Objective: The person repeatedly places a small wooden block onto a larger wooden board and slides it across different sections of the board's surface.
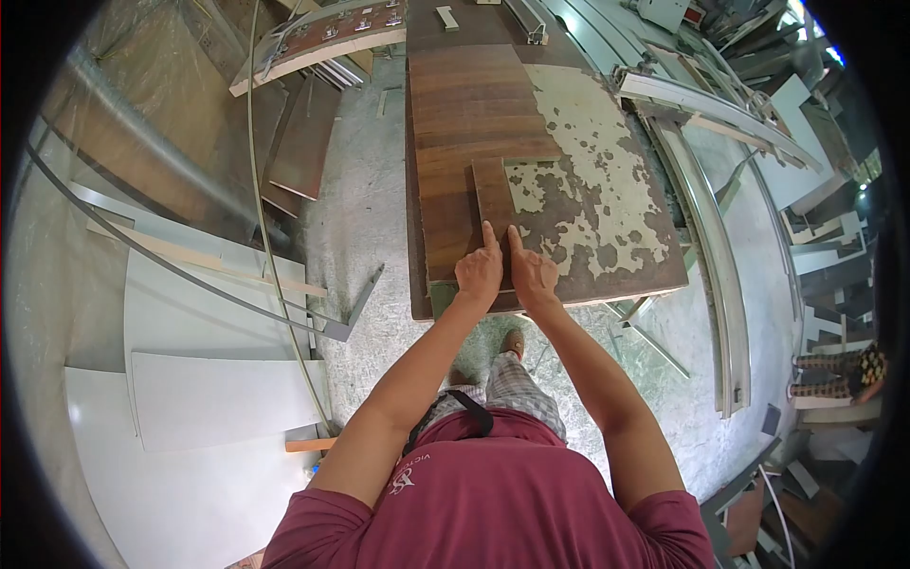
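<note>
A narrow brown wooden board (494,186) lies lengthwise over the panels on the worktable. My left hand (480,271) grips its near left side, index finger stretched forward along the top and the other fingers curled. My right hand (534,272) holds the right side in the same way, its index finger along that edge. Beneath and to the left is a wood-grain panel (469,100). On the right, a panel with patchy cream and brown surface (607,175) reaches the table's near edge. The undersides of both hands are hidden.
Long metal rails (701,256) run along the right. White sheets (218,455) lean at the left, near a thin cable (256,171). A board with metal fittings (327,36) stands back left. At far right, another person's legs (823,375) show.
</note>
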Demonstrator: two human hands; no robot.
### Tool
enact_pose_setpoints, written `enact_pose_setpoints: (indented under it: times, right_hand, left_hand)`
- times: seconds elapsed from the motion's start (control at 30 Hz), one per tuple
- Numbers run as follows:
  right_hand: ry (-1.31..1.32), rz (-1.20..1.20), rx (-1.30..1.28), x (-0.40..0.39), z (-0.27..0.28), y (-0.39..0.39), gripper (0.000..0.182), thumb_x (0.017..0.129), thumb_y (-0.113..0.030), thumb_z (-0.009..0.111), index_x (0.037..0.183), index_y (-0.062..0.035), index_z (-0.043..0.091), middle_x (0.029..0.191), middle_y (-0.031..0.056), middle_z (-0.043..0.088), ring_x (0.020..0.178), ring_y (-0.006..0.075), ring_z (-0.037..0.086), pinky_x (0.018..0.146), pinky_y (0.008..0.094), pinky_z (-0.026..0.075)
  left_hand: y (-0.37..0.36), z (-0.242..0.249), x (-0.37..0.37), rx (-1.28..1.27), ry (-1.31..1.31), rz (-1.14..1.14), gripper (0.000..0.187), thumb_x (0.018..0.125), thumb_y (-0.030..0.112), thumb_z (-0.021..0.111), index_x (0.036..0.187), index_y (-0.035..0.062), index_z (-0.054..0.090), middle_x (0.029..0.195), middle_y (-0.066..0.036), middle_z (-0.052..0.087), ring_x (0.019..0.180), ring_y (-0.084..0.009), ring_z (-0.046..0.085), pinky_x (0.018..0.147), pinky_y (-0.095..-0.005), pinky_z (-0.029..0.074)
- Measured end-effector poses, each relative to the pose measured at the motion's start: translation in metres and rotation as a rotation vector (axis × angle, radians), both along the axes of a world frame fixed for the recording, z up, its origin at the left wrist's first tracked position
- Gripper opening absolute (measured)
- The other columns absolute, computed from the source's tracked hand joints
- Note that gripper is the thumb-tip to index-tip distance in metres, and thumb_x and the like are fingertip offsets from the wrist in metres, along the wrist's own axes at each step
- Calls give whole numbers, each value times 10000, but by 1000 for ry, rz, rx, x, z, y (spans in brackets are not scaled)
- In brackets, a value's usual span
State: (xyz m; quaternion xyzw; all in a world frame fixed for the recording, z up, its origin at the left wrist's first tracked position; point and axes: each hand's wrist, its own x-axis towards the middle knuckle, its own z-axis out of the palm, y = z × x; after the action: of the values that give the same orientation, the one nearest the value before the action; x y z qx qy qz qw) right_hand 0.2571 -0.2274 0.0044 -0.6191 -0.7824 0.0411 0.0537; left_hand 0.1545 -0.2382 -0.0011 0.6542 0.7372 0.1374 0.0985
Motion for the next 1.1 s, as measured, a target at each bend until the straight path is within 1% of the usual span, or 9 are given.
enact_pose_setpoints:
  times: [0.3,0.37,0.43,0.53,0.63,0.8,0.87,1.07,1.1]
  right_hand:
    - [21,-19,-23,-1,7,0,491,805,-106,441,1281,-147,327,737,113,634,671,264,629,572,358,484]
    - [22,-24,-98,-2,10,1,528,819,-91,409,1317,-190,267,784,120,632,715,271,625,594,356,482]
    - [32,-27,-104,-3,11,2,525,818,-89,408,1316,-187,272,785,118,632,713,271,624,597,356,482]
    - [48,-17,-102,-9,12,6,521,816,-85,408,1312,-182,284,789,115,632,712,269,624,599,355,482]
    - [59,-9,-83,-20,9,16,519,812,-82,414,1309,-175,296,792,111,632,714,266,625,594,352,482]
    - [78,-35,-89,-35,6,43,522,809,-84,422,1309,-164,296,782,105,632,709,260,627,588,349,483]
    - [85,-23,-9,-40,0,58,495,807,-124,456,1285,-128,328,728,132,631,666,258,632,557,350,485]
    - [63,-15,-34,-57,6,115,504,805,-116,459,1289,-96,319,737,129,632,686,255,632,577,350,489]
    - [59,-11,-34,-61,8,127,504,805,-116,459,1289,-96,319,737,129,632,686,255,632,577,350,489]
  left_hand:
    - [0,-2,-2,25,0,-6,489,871,265,402,1290,42,285,633,-141,611,572,-290,609,504,-400,488]
    - [0,-1,-2,48,-7,-9,474,867,256,411,1280,46,311,620,-143,606,556,-292,604,490,-402,481]
    - [1,2,-4,30,-33,10,466,867,253,411,1275,46,320,620,-143,605,556,-297,602,491,-407,481]
    - [6,3,-11,-11,-16,2,494,874,267,393,1296,45,267,648,-141,617,579,-285,614,504,-405,487]
    - [16,3,-21,23,20,2,486,874,269,393,1290,45,280,649,-137,619,580,-286,614,504,-406,488]
    - [43,6,-34,2,25,4,482,874,266,395,1287,44,286,650,-140,619,581,-287,615,509,-405,493]
    - [58,6,-38,-2,23,-1,481,874,263,395,1288,44,285,650,-142,619,583,-288,615,512,-404,494]
    - [116,3,-53,15,12,0,481,878,261,386,1296,51,273,670,-150,622,605,-300,617,538,-411,497]
    - [128,4,-55,-3,-8,18,471,876,255,392,1290,56,286,693,-164,620,635,-315,614,564,-429,488]
